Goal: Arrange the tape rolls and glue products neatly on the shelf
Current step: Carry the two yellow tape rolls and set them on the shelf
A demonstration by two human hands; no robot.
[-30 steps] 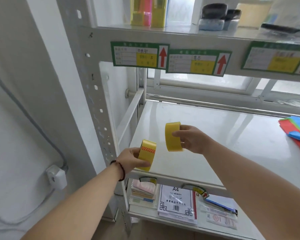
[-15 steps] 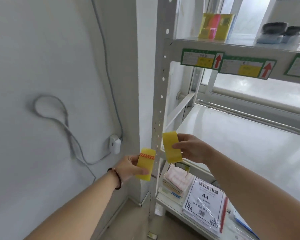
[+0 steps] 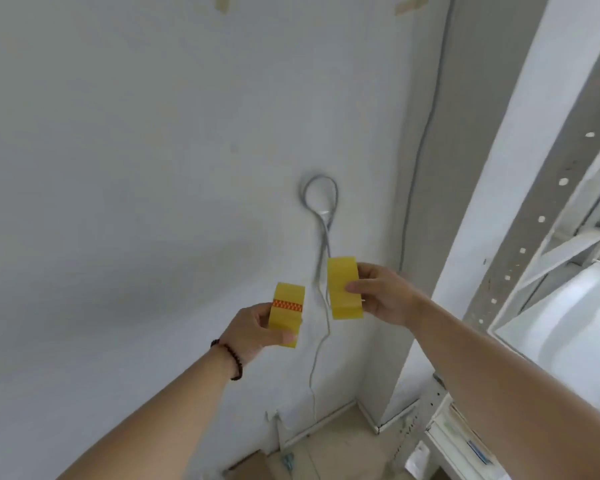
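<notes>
The left hand (image 3: 253,332) is pinching a yellow tape roll with an orange checked band (image 3: 287,318), thumb curled across its lower face, a dark bead bracelet (image 3: 230,355) circling the wrist. The right hand (image 3: 383,294) is gripping a plain yellow tape roll (image 3: 343,287) edge-on, slightly higher and just right of the banded roll, the two apart. Both rolls are hanging in front of the white wall (image 3: 136,168), left of the shelf upright (image 3: 520,244). A looped grey cable (image 3: 321,202) is showing above the plain roll.
</notes>
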